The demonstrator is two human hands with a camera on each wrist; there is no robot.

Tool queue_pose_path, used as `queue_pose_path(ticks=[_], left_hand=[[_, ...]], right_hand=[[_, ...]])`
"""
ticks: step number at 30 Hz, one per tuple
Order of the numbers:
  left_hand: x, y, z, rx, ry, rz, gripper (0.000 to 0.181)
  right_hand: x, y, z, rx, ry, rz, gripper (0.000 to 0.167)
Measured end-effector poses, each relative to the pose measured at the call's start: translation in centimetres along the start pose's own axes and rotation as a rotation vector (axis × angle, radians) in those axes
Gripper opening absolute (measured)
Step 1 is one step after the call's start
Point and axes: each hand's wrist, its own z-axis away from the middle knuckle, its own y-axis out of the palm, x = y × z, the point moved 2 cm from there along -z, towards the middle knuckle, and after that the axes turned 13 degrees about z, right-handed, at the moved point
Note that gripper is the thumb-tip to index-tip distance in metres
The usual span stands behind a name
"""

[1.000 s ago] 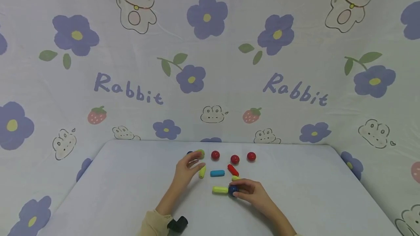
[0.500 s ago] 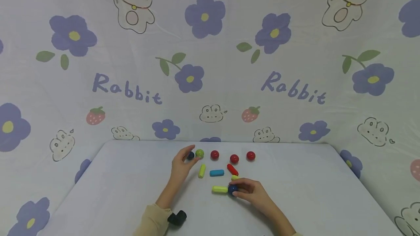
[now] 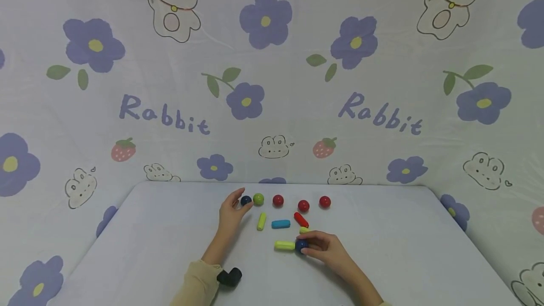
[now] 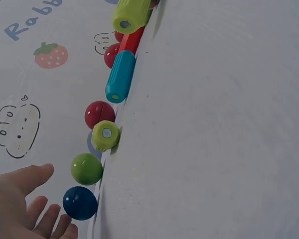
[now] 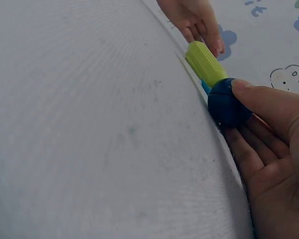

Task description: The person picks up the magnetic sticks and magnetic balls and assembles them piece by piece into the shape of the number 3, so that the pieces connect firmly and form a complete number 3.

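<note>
My right hand (image 3: 329, 250) pinches a dark blue ball (image 3: 301, 246) between thumb and fingers, low at the table. A yellow-green ribbed rod (image 3: 284, 245) joins this ball on its left side and points left. At the back, my left hand (image 3: 231, 214) has its thumb and fingers spread around another dark blue ball (image 3: 246, 200). In the left wrist view the thumb stands apart from that ball (image 4: 80, 203), while the fingertips lie close beside it; whether they touch it I cannot tell.
A green ball (image 3: 258, 199) and red balls (image 3: 278, 200) line the back. Before them lie a yellow-green rod (image 3: 261, 221), a blue rod (image 3: 281, 224) and a red rod (image 3: 301, 219). Another yellow-green rod (image 3: 304, 230) is partly hidden behind the right hand.
My left hand has moved left, from in front of the green ball to the dark blue ball at the back. The right hand keeps its hold on the other blue ball.
</note>
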Motion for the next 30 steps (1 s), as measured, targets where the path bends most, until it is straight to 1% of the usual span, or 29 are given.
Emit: queue_pose_path(ticks=[7, 12, 15, 19, 25, 30], left_hand=[[0.9, 0.0, -0.3, -0.020, -0.031, 0.029, 0.053], [1.4, 0.0, -0.5, -0.023, -0.055, 0.026, 0.052], [1.5, 0.0, -0.6, -0.009, -0.071, 0.040, 0.051], [1.5, 0.0, -0.6, 0.009, -0.079, 0.035, 0.048], [1.4, -0.1, -0.6, 0.007, -0.081, 0.018, 0.043], [1.7, -0.2, -0.7, -0.010, -0.090, 0.009, 0.039]], right_hand=[[0.0, -0.1, 0.0, -0.004, 0.016, 0.001, 0.043], [0.1, 0.0, 0.1, -0.005, 0.020, 0.000, 0.042], [0.1, 0.0, 0.1, -0.004, 0.024, 0.001, 0.042], [0.2, 0.1, 0.1, -0.003, 0.026, 0.004, 0.042], [0.1, 0.0, -0.1, -0.004, 0.018, 0.003, 0.042], [0.1, 0.1, -0.1, -0.003, 0.018, 0.001, 0.042]])
